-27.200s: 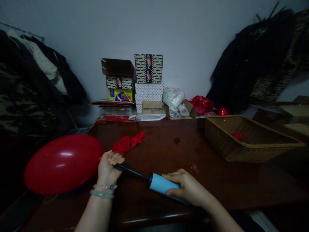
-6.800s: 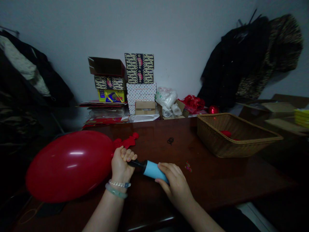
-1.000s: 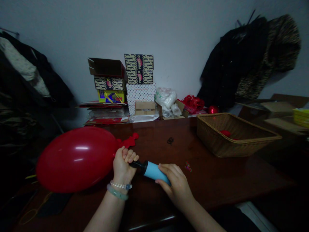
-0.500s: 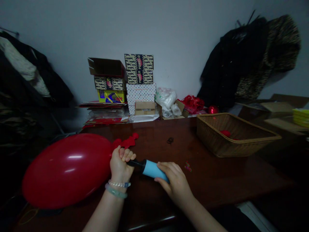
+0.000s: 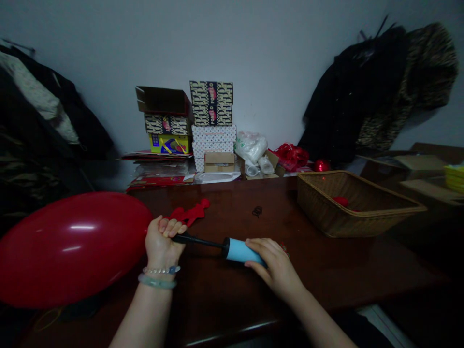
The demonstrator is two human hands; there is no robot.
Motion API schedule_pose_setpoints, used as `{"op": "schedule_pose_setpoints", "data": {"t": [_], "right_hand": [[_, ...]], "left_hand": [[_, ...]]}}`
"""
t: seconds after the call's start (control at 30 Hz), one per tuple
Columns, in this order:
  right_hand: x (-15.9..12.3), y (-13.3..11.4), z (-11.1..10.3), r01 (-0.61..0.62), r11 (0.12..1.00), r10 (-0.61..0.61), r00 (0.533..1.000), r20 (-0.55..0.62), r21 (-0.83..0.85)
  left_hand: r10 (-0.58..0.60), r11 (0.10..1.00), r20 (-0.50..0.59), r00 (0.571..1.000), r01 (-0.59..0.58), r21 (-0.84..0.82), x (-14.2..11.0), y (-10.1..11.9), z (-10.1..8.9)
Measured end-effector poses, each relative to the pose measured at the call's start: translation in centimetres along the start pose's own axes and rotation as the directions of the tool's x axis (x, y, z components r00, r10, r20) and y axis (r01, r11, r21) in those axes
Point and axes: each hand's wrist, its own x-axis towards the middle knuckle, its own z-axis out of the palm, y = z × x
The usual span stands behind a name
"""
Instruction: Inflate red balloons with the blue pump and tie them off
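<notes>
A large inflated red balloon (image 5: 78, 246) lies to the left, its neck end at my left hand (image 5: 165, 241). That hand is closed round the black nozzle end of a balloon pump, and its fingers hide the joint with the balloon. My right hand (image 5: 273, 266) grips the light blue barrel of the balloon pump (image 5: 241, 250). Between my hands the pump's black rod stands well out of the barrel. Flat red uninflated pieces (image 5: 190, 212) rest on the table just beyond my left hand.
A wicker basket (image 5: 358, 220) with red items inside stands at the right on the dark brown table (image 5: 224, 304). Small black loops (image 5: 257, 211) lie mid-table. Stacked boxes (image 5: 212, 121), plastic bags (image 5: 252, 147) and red wrapping (image 5: 292, 157) line the back.
My left hand has moved left with the balloon, and my right hand slightly right with the barrel. The pump is drawn out longer, with more of its black rod showing.
</notes>
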Motion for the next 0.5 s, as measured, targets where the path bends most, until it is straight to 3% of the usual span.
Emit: {"op": "schedule_pose_setpoints", "data": {"t": [0.3, 0.5], "right_hand": [[-0.3, -0.4, 0.8, 0.03, 0.999, -0.03, 0.999, -0.031, -0.017], [0.0, -1.5, 1.4, 0.011, 1.0, -0.012, 0.998, -0.055, -0.008]], "left_hand": [[-0.017, 1.0, 0.023, 1.0, 0.017, -0.004, -0.1, -0.1, -0.1], [-0.061, 0.998, 0.026, 0.998, 0.061, 0.006, -0.3, -1.4, -0.2]]}}
